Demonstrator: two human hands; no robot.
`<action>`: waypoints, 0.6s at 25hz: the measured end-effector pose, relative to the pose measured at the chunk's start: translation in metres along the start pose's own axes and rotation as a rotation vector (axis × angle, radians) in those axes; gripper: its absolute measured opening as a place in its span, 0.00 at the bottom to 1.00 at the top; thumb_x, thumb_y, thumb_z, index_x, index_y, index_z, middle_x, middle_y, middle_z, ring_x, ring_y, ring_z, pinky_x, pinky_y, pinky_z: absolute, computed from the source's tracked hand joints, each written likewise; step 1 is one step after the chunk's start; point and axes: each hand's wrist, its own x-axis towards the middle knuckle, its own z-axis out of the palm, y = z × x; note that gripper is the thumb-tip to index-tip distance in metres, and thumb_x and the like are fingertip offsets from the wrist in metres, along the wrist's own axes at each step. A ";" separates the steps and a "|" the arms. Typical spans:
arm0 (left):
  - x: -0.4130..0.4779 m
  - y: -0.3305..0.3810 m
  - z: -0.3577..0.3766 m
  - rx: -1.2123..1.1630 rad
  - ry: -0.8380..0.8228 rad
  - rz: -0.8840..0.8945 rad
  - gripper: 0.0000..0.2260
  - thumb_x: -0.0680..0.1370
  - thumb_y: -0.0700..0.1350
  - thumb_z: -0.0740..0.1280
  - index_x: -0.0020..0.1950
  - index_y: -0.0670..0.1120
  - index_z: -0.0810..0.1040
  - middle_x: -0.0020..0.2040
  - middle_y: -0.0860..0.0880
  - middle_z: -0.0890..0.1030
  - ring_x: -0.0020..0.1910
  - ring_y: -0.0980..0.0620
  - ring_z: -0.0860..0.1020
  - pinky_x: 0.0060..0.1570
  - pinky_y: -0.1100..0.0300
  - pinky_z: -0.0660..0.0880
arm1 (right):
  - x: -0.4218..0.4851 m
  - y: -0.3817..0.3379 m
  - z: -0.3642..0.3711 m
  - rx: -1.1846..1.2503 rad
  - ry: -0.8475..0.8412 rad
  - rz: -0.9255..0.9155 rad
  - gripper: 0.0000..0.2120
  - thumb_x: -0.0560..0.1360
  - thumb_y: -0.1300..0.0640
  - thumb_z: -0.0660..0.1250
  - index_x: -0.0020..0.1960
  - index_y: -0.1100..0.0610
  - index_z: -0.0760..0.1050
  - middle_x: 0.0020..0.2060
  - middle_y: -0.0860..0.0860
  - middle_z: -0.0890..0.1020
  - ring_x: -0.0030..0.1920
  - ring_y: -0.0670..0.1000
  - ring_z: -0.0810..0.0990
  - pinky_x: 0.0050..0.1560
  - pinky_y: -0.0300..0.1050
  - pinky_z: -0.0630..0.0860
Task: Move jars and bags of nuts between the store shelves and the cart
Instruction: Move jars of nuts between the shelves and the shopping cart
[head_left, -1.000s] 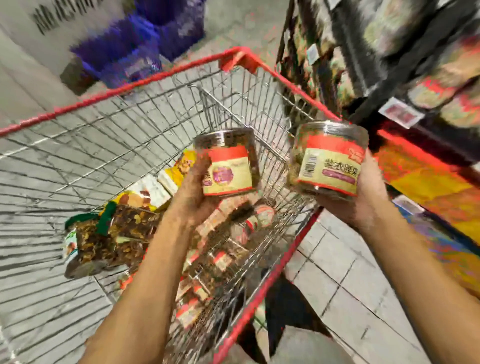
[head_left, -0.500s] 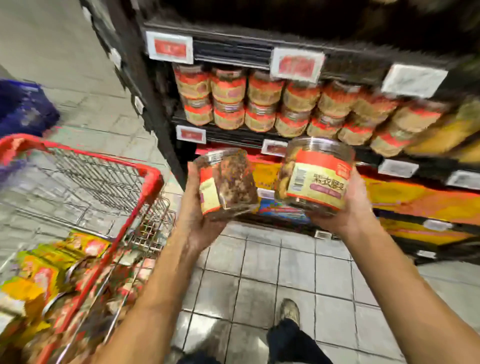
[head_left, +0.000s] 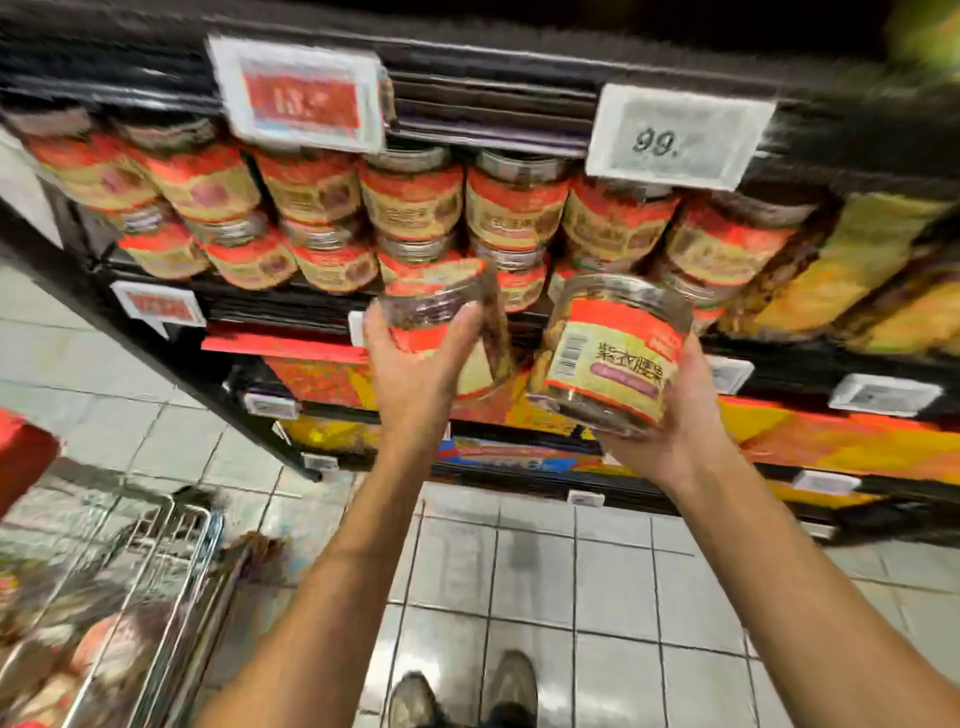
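Note:
My left hand (head_left: 415, 364) grips a clear jar of nuts (head_left: 441, 296) with a red and cream label, tilted, close in front of the shelf of jars (head_left: 415, 208). My right hand (head_left: 670, 415) holds a second jar of nuts (head_left: 613, 353) from below, upright, its barcode and label facing me. Both jars are raised to the height of the lower row of stacked jars. The cart (head_left: 171, 561) with red rim stands at the lower left, holding bags and jars that are blurred.
Black shelving (head_left: 493, 119) carries price tags (head_left: 675, 137) on its edges. Yellow bags (head_left: 857, 260) fill the shelf to the right. Lower shelves (head_left: 779, 441) hold red and yellow packs. Grey tiled floor and my shoes (head_left: 462, 691) lie below.
I have turned from the cart to the shelf. Both hands have carried their jars up and forward, close to the rows of jars. The cart now sits at the lower left.

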 end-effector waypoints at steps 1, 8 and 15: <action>0.008 -0.010 0.009 0.084 0.000 0.098 0.27 0.68 0.41 0.75 0.62 0.42 0.68 0.51 0.53 0.77 0.44 0.71 0.76 0.49 0.74 0.71 | 0.008 0.001 -0.007 0.005 -0.008 -0.011 0.26 0.73 0.42 0.56 0.38 0.58 0.85 0.37 0.56 0.86 0.37 0.56 0.85 0.33 0.50 0.82; 0.038 -0.051 0.046 0.298 -0.009 0.452 0.41 0.64 0.50 0.77 0.69 0.39 0.59 0.61 0.55 0.68 0.61 0.65 0.67 0.62 0.75 0.62 | 0.032 0.009 -0.053 0.105 0.062 -0.022 0.28 0.77 0.40 0.54 0.35 0.56 0.85 0.38 0.55 0.86 0.38 0.56 0.85 0.35 0.51 0.81; 0.052 -0.064 0.071 0.447 -0.051 0.404 0.44 0.68 0.50 0.76 0.72 0.33 0.55 0.70 0.38 0.65 0.70 0.43 0.65 0.70 0.56 0.62 | 0.024 0.015 -0.069 0.079 0.125 -0.051 0.27 0.76 0.40 0.55 0.31 0.52 0.84 0.34 0.51 0.85 0.35 0.53 0.85 0.33 0.48 0.81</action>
